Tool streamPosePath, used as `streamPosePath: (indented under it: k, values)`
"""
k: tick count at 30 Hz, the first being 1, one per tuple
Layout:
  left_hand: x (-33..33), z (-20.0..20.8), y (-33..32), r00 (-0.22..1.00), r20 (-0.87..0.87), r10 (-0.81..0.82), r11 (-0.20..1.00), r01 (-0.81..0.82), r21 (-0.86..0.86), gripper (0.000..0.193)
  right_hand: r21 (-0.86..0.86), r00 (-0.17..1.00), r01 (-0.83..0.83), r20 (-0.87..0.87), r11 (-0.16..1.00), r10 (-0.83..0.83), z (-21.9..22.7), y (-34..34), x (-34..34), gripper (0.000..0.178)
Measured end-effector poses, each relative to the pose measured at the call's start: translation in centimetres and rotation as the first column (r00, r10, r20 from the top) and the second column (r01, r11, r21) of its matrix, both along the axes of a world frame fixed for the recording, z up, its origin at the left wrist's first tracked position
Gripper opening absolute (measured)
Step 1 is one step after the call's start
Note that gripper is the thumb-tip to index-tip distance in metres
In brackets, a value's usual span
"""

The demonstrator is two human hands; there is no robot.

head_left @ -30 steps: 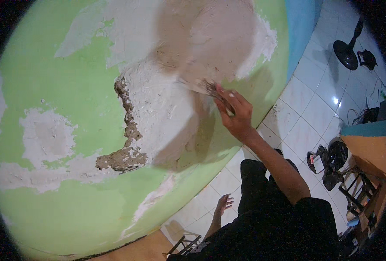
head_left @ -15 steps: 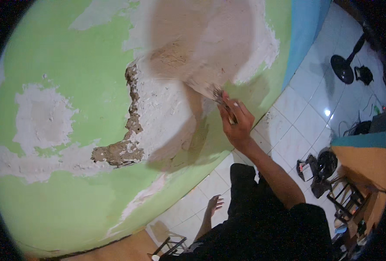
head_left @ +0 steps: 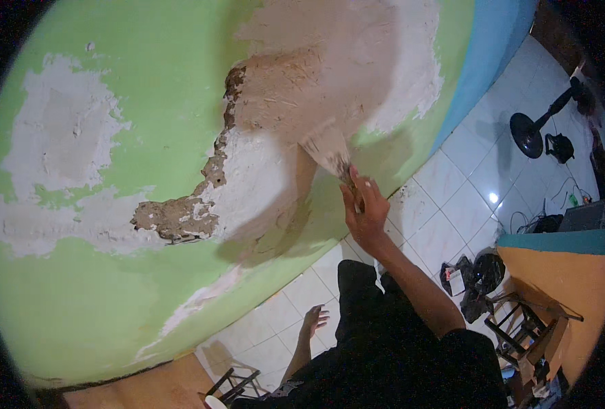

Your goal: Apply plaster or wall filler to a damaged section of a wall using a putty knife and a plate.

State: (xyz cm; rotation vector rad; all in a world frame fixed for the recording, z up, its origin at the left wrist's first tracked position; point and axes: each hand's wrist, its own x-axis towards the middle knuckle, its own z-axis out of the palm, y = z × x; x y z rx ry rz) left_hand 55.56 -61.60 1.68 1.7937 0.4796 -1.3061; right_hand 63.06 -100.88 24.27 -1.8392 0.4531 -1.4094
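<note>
My right hand (head_left: 369, 213) is closed around the handle of a putty knife (head_left: 328, 151). The knife's wide, plaster-smeared blade lies against the patched area of a green wall (head_left: 159, 109). Damp-looking brownish plaster (head_left: 282, 85) spreads above the blade, with a dry white plaster patch (head_left: 258, 174) below and left of it. Along that patch's left side runs a ragged band of exposed rough mortar (head_left: 176, 217). My left hand (head_left: 315, 319) hangs low over the floor by my leg, fingers apart, holding nothing.
A white tiled floor (head_left: 439, 232) runs along the wall's foot. To the right are a black stand fan (head_left: 526, 135), black plastic bags (head_left: 483, 276), a dark wooden chair (head_left: 524, 327) and an orange partition (head_left: 562, 273). A small stool (head_left: 234, 385) stands at lower left.
The view has shifted somewhat. My right hand has drawn the putty knife slightly down the wall, and the blade is turned steeper, showing more of its face. My left hand still hangs free.
</note>
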Motion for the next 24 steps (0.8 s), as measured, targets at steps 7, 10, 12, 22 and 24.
streamPosePath:
  k: [7, 10, 12, 22, 24]
  values:
    - [-1.8, -0.3, 3.0, 0.998, -0.059, 0.033, 0.999, -0.034, -0.004, 0.039, 0.005, 1.000, 0.014, 0.003, 1.000, -0.014, 4.1, -0.4, 1.5, 0.042]
    - [-2.7, 0.1, 3.4, 0.997, -0.077, 0.026, 1.000, -0.025, 0.014, 0.040, 0.039, 0.991, 0.017, 0.131, 0.999, -0.022, 4.3, -1.7, 3.1, 0.043]
    - [-3.2, -0.3, 3.9, 0.997, -0.079, 0.024, 0.998, -0.019, 0.057, 0.039, -0.035, 0.991, 0.012, 0.131, 0.999, -0.007, 1.4, -1.6, 3.6, 0.042]
    - [-2.4, 0.1, 3.5, 0.998, -0.053, -0.017, 0.998, 0.021, 0.066, 0.042, -0.058, 0.995, 0.009, 0.099, 0.998, -0.003, 4.9, -0.7, 0.9, 0.044]
    - [-1.9, 0.3, 3.5, 0.999, -0.046, -0.024, 0.999, 0.025, 0.031, 0.048, -0.131, 0.990, -0.016, 0.134, 0.991, 0.033, 7.8, -1.5, 1.9, 0.045]
